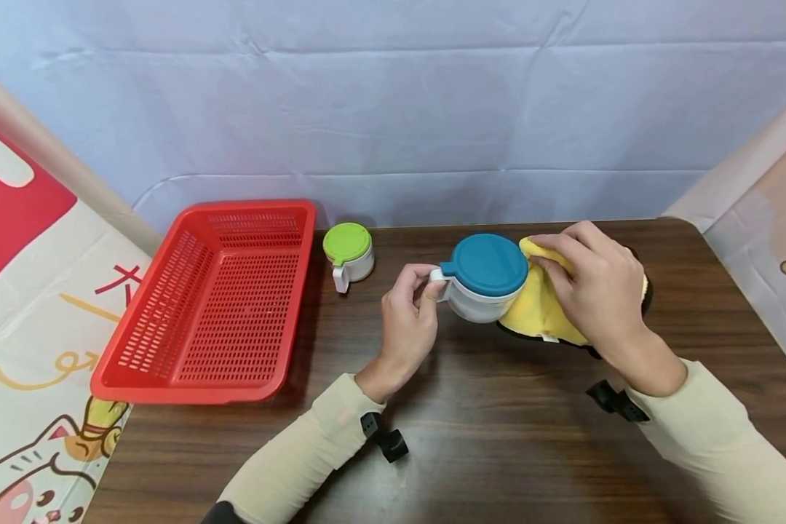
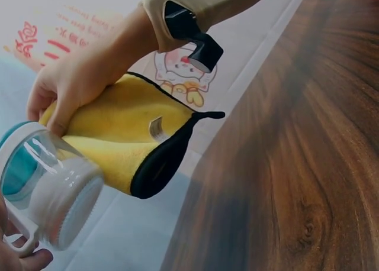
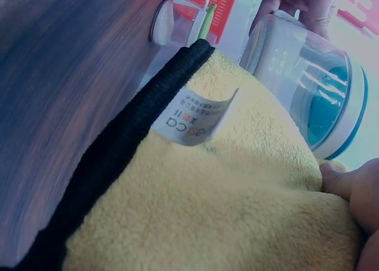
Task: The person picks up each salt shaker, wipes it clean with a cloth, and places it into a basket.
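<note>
Jar and cloth, well right of the basket
Left hand grips the jar's handle; right hand pinches the cloth; a steady handle and light cloth pressure should work best.

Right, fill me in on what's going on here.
A person's left hand holds a clear jar with a blue lid by its white handle, up off the table. The right hand grips a yellow cloth at the jar's side. The lid is on. A smaller jar with a green lid stands upright on the table, next to the red basket on the left.
</note>
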The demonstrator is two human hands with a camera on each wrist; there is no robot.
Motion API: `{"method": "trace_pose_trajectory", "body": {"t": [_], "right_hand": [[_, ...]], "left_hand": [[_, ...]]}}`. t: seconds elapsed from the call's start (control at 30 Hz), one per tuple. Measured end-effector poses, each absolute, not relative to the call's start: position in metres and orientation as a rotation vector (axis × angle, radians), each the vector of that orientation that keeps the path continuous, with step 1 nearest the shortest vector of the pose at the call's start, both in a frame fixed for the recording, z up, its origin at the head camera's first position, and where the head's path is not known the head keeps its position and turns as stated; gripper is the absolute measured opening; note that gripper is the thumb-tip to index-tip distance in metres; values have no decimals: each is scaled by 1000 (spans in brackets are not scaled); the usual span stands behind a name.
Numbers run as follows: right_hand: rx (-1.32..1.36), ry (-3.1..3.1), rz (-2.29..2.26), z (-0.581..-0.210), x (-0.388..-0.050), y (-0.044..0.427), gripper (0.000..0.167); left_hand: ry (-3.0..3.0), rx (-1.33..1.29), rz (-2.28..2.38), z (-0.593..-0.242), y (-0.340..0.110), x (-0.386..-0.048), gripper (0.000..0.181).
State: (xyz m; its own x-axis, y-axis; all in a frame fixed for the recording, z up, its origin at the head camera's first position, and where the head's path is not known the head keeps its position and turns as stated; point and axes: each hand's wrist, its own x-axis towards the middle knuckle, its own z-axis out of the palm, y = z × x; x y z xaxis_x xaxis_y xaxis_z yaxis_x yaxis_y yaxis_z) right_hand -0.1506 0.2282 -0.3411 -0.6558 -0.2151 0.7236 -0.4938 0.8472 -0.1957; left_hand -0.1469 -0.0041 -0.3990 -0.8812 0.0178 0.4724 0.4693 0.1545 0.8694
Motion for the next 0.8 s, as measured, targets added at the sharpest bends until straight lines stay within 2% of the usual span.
{"method": "trace_pose_trajectory", "body": {"t": [0.47,0.8], "right_hand": [[484,-2215,448,-335,-152,235,26],[509,-2257,385,-324,-134,243,25]], "left_hand": [[-2094,-427,-1759,-398,-4,-147,17],[-2100,-410,-1790,-396,-5,-144,19]]}}
